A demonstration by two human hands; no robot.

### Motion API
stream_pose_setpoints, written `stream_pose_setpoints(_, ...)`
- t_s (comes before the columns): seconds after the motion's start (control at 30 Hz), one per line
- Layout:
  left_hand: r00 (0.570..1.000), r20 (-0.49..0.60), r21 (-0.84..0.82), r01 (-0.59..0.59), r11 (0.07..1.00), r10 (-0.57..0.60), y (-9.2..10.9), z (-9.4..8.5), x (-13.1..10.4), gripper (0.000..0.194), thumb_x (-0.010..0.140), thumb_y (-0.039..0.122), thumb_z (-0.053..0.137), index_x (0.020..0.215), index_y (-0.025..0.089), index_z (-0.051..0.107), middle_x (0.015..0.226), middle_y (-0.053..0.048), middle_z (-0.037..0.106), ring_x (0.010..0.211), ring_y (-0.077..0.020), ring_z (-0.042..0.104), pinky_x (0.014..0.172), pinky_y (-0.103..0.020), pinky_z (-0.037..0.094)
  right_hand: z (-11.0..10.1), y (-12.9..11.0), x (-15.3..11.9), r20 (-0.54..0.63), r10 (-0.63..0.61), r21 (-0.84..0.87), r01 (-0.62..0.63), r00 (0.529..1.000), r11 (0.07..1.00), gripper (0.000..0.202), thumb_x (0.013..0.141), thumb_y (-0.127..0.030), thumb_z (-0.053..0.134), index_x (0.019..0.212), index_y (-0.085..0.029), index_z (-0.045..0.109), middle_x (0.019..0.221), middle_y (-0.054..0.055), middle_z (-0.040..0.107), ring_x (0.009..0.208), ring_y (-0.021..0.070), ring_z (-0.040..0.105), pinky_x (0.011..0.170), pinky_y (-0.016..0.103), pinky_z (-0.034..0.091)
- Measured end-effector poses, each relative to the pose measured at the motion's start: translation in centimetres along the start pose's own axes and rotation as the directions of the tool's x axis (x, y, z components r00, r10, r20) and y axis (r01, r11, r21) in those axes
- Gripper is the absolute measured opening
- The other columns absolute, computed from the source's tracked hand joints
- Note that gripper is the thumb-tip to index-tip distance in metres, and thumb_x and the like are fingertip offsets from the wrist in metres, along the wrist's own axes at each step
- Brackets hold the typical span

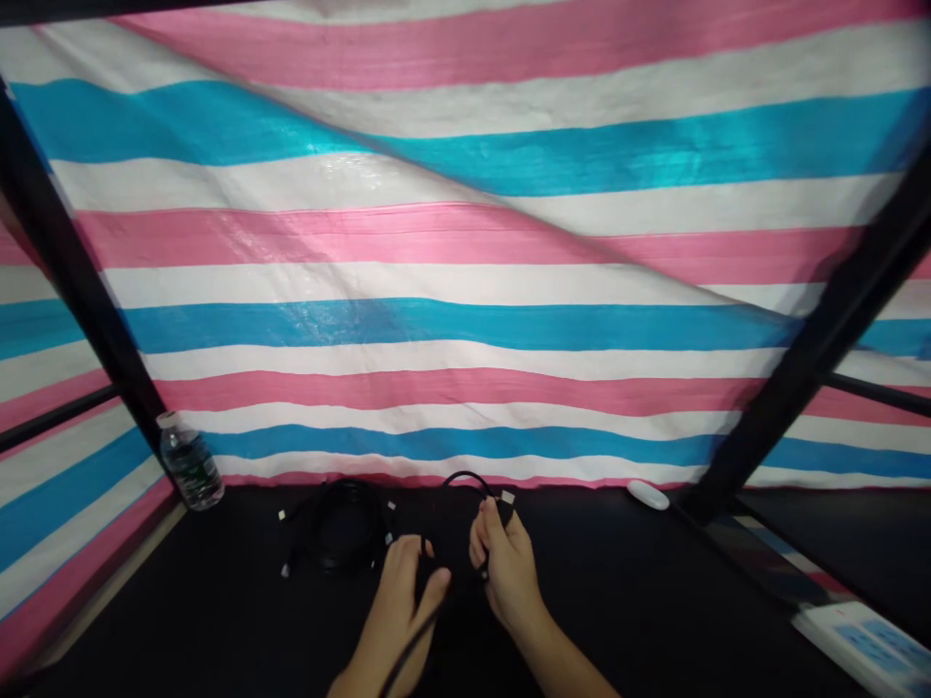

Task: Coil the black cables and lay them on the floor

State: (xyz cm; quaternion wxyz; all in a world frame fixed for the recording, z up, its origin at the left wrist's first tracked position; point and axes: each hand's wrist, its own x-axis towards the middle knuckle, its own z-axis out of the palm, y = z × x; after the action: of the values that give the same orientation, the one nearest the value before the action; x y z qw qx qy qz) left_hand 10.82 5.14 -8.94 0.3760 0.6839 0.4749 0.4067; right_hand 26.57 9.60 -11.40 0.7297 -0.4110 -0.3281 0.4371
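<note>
Near the middle of the black table, my right hand (509,557) is closed on a black cable (469,474), whose light metal connector (507,496) sticks up past the thumb. A loop of that cable arches behind the fingers. To its left, my left hand (403,591) curls round a black cable (411,648) that runs down over the wrist toward the bottom edge. Whether both hands hold the same cable cannot be made out. Just beyond my left hand lies a coiled bundle of black cables (314,528) with several light connector ends.
A clear plastic bottle (190,461) stands at the back left by a black post. At the back right lies a white oval object (647,495). A white and blue box (865,642) is at the lower right. Striped sheeting (451,325) hangs behind the table.
</note>
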Motion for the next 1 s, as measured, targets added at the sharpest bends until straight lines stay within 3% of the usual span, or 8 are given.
stream_pose_setpoints(0.13, 0.985, 0.126, -0.034, 0.126, 0.991, -0.121, -0.6, -0.7, 0.2, 0.049, 0.074, 0.039, 0.079, 0.119, 0.024, 0.067, 0.124, -0.011, 0.066, 0.118, -0.0314, 0.059, 0.105, -0.044, 0.043, -0.3, -0.5, 0.6, -0.158, -0.024, 0.070, 0.035, 0.987, 0.997, 0.052, 0.091, -0.068, 0.058, 0.072, -0.023, 0.039, 0.054, -0.011, 0.034, 0.042, 0.0065, 0.034, 0.038, 0.018, 0.025)
stream_pose_setpoints(0.23, 0.964, 0.232, -0.265, 0.190, 0.945, -0.129, 0.4, -1.2, 0.4, 0.030, 0.085, 0.049, 0.068, 0.101, 0.025, 0.075, 0.106, -0.008, 0.072, 0.101, -0.0270, 0.065, 0.094, -0.039, 0.048, -0.6, -0.8, 1.1, -0.255, -0.044, 0.088, 0.068, 0.966, 0.994, 0.053, 0.089, -0.070, 0.060, 0.073, -0.023, 0.040, 0.056, -0.011, 0.035, 0.044, 0.0062, 0.036, 0.039, 0.017, 0.028)
stream_pose_setpoints(0.4, 0.884, 0.457, -0.769, 0.336, 0.544, 0.100, 1.1, -2.8, -0.3, 0.065, 0.096, 0.067, 0.038, 0.078, 0.017, 0.076, 0.045, -0.002, 0.053, 0.044, -0.0149, 0.052, 0.050, -0.026, 0.041, -1.2, -0.9, 1.7, -0.345, -0.049, 0.102, 0.090, 0.937, 0.991, 0.050, 0.086, -0.066, 0.067, 0.077, -0.022, 0.044, 0.057, -0.011, 0.038, 0.046, 0.0064, 0.040, 0.041, 0.017, 0.032)
stream_pose_setpoints(0.53, 0.965, 0.195, -0.940, 0.132, 0.314, 0.177, 0.2, -4.9, -0.5, 0.041, 0.086, 0.045, 0.072, 0.057, 0.017, 0.067, 0.040, 0.010, 0.021, 0.037, -0.0053, 0.020, 0.044, -0.020, 0.025, -1.9, -0.9, 2.6, -0.365, -0.029, 0.162, 0.094, 0.931, 0.982, 0.048, 0.084, -0.062, 0.071, 0.078, -0.023, 0.044, 0.056, -0.013, 0.036, 0.046, 0.0068, 0.039, 0.049, 0.020, 0.043)
stream_pose_setpoints(0.63, 0.998, -0.057, -0.997, -0.058, 0.059, 0.019, 0.3, -6.4, 0.3, 0.046, 0.089, 0.034, 0.070, 0.050, 0.018, 0.053, 0.046, 0.008, 0.025, 0.041, -0.0059, 0.025, 0.043, -0.021, 0.027, -2.3, -1.0, 3.3, -0.301, 0.026, 0.239, 0.049, 0.953, 0.970, 0.047, 0.082, -0.061, 0.074, 0.079, -0.023, 0.046, 0.055, -0.013, 0.031, 0.043, 0.0063, 0.033, 0.043, 0.018, 0.038)
stream_pose_setpoints(0.73, 0.971, -0.172, -0.973, -0.194, -0.126, -0.167, 0.9, -7.4, 1.4, 0.043, 0.099, 0.029, 0.055, 0.058, 0.018, 0.047, 0.048, 0.008, 0.033, 0.039, -0.0059, 0.031, 0.041, -0.022, 0.028, -2.6, -1.2, 3.6, -0.166, 0.082, 0.321, -0.025, 0.983, 0.947, 0.046, 0.081, -0.057, 0.076, 0.077, -0.022, 0.047, 0.053, -0.014, 0.025, 0.040, 0.0057, 0.023, 0.036, 0.016, 0.026)
stream_pose_setpoints(0.87, 0.937, -0.224, -0.947, -0.275, -0.167, -0.269, 1.0, -7.9, 2.1, 0.039, 0.103, 0.024, 0.046, 0.064, 0.020, 0.041, 0.049, 0.007, 0.037, 0.040, -0.0067, 0.036, 0.039, -0.021, 0.031, -3.2, -1.8, 3.5, 0.030, 0.103, 0.406, -0.106, 0.994, 0.908, 0.035, 0.086, -0.046, 0.074, 0.078, -0.021, 0.051, 0.053, -0.014, 0.024, 0.039, 0.0052, 0.012, 0.032, 0.014, 0.015)
stream_pose_setpoints(1.0, 0.918, -0.345, -0.921, -0.371, -0.117, -0.197, 1.1, -9.1, 1.8, 0.030, 0.096, 0.019, 0.052, 0.069, 0.020, 0.039, 0.053, 0.007, 0.038, 0.045, -0.0077, 0.040, 0.045, -0.021, 0.037, -4.2, -2.7, 3.7, 0.146, 0.056, 0.491, -0.122, 0.988, 0.862, 0.023, 0.093, -0.035, 0.067, 0.081, -0.020, 0.054, 0.056, -0.013, 0.024, 0.041, 0.0050, 0.006, 0.032, 0.011, 0.009)
